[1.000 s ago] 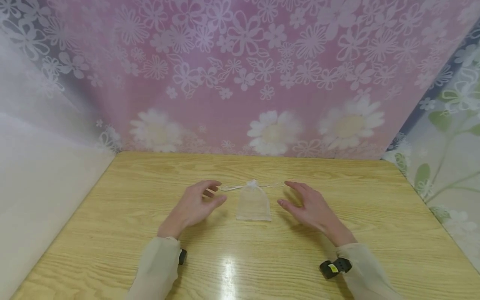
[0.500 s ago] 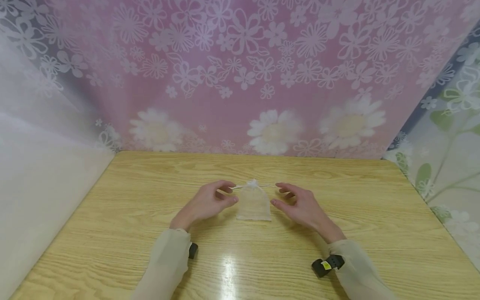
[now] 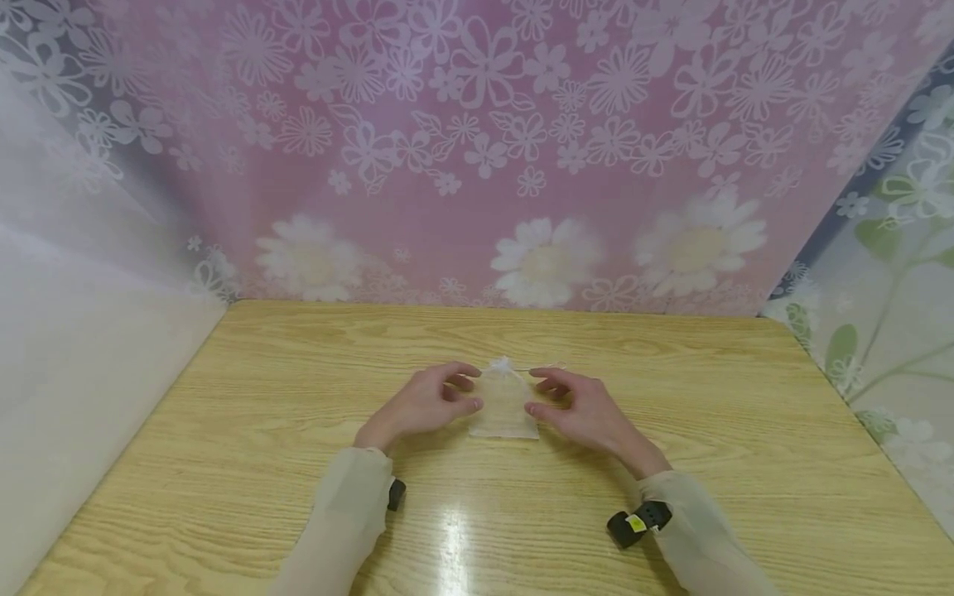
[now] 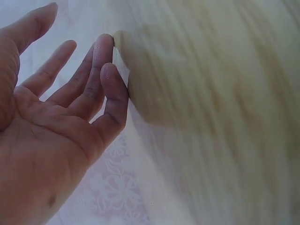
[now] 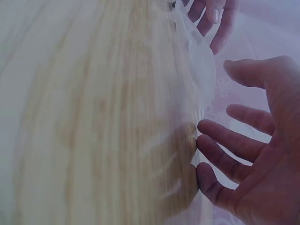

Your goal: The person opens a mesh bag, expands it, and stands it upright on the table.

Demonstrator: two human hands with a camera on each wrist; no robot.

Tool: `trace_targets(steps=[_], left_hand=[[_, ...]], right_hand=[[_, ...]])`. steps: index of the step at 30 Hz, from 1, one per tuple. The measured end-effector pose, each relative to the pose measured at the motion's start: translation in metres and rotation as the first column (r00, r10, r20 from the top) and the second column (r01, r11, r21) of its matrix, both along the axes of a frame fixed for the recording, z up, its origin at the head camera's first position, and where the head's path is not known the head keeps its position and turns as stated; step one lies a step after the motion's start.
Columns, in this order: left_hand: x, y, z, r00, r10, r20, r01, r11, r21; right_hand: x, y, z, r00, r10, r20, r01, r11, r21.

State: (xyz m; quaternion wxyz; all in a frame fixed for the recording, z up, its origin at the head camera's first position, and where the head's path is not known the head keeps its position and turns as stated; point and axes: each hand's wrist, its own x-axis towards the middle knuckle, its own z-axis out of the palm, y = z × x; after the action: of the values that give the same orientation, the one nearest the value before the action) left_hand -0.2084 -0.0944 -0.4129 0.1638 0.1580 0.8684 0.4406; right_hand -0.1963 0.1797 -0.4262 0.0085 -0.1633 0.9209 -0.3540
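A small white see-through drawstring pouch (image 3: 504, 406) lies flat on the wooden table (image 3: 477, 530), its gathered neck toward the back. My left hand (image 3: 428, 401) is at its left edge, fingers bent loosely and thumb apart from them. On the other side my right hand (image 3: 577, 406) mirrors it, thumb tip over the pouch's right edge. In the left wrist view, the left hand's (image 4: 70, 112) lower fingers meet the tabletop with nothing in the palm. The right wrist view shows the pouch (image 5: 201, 65) between both hands, and the right hand's (image 5: 248, 145) lower fingertips at the table surface.
Pink flowered cloth (image 3: 447, 165) hangs behind the table's back edge. A pale cloth (image 3: 97, 331) borders the left side, and a leaf-patterned one (image 3: 887, 331) the right. Each wrist wears a black strapped device (image 3: 633, 526).
Both hands have moved inward from either side, closing in on the pouch. The pouch has stayed in place, and the left hand now covers its left cord.
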Motion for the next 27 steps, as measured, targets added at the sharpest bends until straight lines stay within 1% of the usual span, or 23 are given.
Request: trace_targets(steps=[5,11,13,16,20,23,27], left_hand=[[-0.001,0.003,-0.001,1.000,-0.011,0.010,0.011,1.000,0.004],[-0.002,0.007,-0.002,1.000,-0.017,0.002,0.017,1.000,0.021],[-0.002,0.008,-0.003,1.000,-0.020,0.000,0.020,0.999,0.031],[-0.002,0.008,-0.003,1.000,-0.022,-0.006,0.022,0.999,0.028],[0.000,0.008,-0.002,0.999,-0.015,-0.030,0.016,0.999,0.030],[0.002,0.008,0.000,0.999,-0.005,-0.041,0.007,0.998,0.057],[0.005,0.007,0.004,0.999,0.020,-0.044,-0.016,0.995,0.101]], right_hand=[[0.000,-0.002,0.000,1.000,0.016,0.020,-0.016,1.000,-0.008],[0.000,-0.004,0.000,1.000,0.013,0.004,-0.013,1.000,-0.018],[0.000,-0.004,-0.001,1.000,0.015,-0.001,-0.015,0.999,-0.039],[-0.001,-0.004,-0.002,1.000,0.000,0.025,0.003,0.994,-0.111],[-0.002,-0.004,-0.001,0.996,-0.036,0.084,0.053,0.975,-0.216],[-0.002,-0.004,0.002,0.990,-0.057,0.130,0.092,0.956,-0.278],[0.000,-0.004,0.008,0.978,-0.066,0.197,0.138,0.914,-0.381]])
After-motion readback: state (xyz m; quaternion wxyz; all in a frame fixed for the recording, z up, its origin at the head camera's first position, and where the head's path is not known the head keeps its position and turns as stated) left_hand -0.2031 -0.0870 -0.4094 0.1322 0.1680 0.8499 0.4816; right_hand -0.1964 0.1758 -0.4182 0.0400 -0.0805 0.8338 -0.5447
